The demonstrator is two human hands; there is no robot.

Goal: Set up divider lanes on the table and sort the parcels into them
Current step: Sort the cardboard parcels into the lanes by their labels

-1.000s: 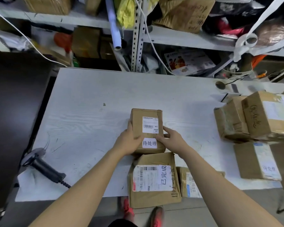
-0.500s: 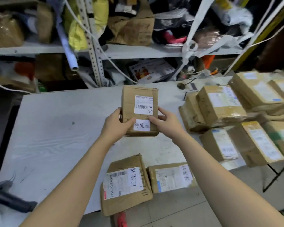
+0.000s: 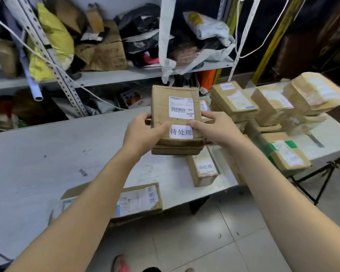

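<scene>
Nearest, we note a red shoe (image 3: pixel 119 263) on the pale tiled floor (image 3: pixel 214 242). At the near edge of the white wood-grain table (image 3: pixel 28 163) lies a flat brown cardboard parcel with a white shipping label (image 3: pixel 139 200), partly hidden by the left forearm. Further in, a small brown carton with a blurred white sticker (image 3: pixel 203 170) rests on the table, just below the held item.

We record the left hand (image 3: pixel 140 132) and the right hand (image 3: pixel 214 127) gripping a brown cardboard parcel bearing a barcode label and a white sticker with Chinese characters (image 3: pixel 176 114). Fingers wrap its two sides and thumbs press its front face. It is tilted toward the camera over the right half of the table. We cannot tell whether its underside touches anything.

To the right stands a stack of taped brown parcels (image 3: pixel 273 103), with a green-taped parcel (image 3: pixel 287 154) nearer. Behind, a white metal shelf (image 3: pixel 116 75) carries a yellow plastic bag (image 3: pixel 51 40).
</scene>
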